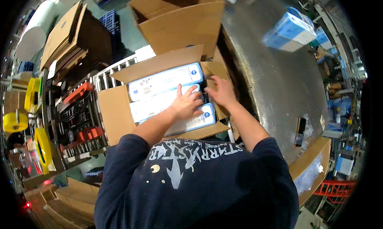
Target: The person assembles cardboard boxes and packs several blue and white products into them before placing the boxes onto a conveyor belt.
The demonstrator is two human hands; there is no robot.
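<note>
- Centre: left hand [186, 104] splayed over white packs [164, 82], clutching nothing; I'd press evenly.
- Right of centre: right hand [223, 92] by carton flap [214, 68]; grip, I can't tell.

Tan rectangular cardboard carton [115, 113]: plain brown flaps
White oblong boxes [167, 81]: pale-blue edging, dark-blue emblems
Navy fabric T-shirt [239, 197]: white lettering, yellow crescent, pale fish shape
Grey flat metal table [279, 81]: mottled grey
</note>
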